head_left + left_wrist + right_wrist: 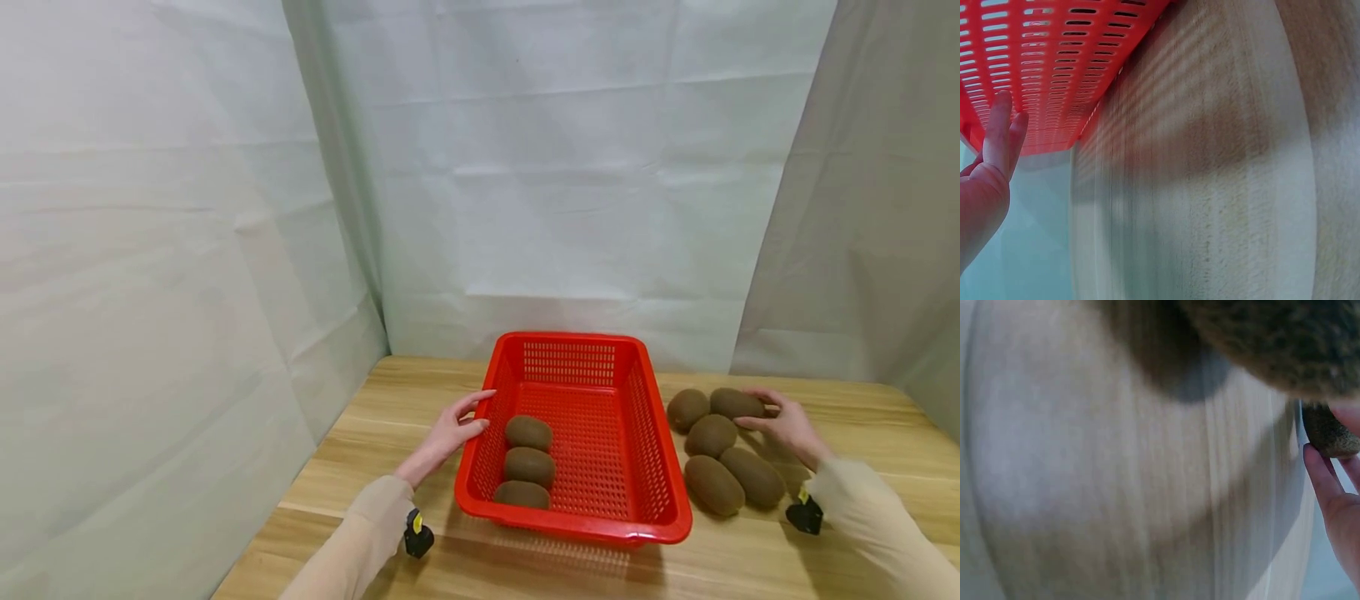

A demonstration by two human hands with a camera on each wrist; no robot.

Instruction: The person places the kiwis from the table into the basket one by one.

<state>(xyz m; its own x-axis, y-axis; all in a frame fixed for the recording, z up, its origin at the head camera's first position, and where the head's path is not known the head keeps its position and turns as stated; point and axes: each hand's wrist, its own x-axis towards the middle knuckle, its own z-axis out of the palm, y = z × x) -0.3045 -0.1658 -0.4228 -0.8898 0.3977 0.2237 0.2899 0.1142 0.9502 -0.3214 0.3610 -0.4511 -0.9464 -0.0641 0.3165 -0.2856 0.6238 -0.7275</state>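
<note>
My left hand (452,427) is at the left side of a red plastic basket (663,450), fingertips right at its rim. In the left wrist view, extended fingers (999,134) lie along the slotted outer wall. Three brown kiwis (528,467) sit in a column along the basket's left inside wall. Right of the basket, my right hand (787,423) holds the farthest-right kiwi (735,403) of the back pair between thumb and fingers. The right wrist view shows that fuzzy kiwi partly, with fingers (1319,472) around its end.
Several more kiwis lie in a cluster on the wooden table (352,467), the nearest being a large one (714,485) close to the basket's right wall. Pale cloth (555,208) hangs behind the table and along its sides.
</note>
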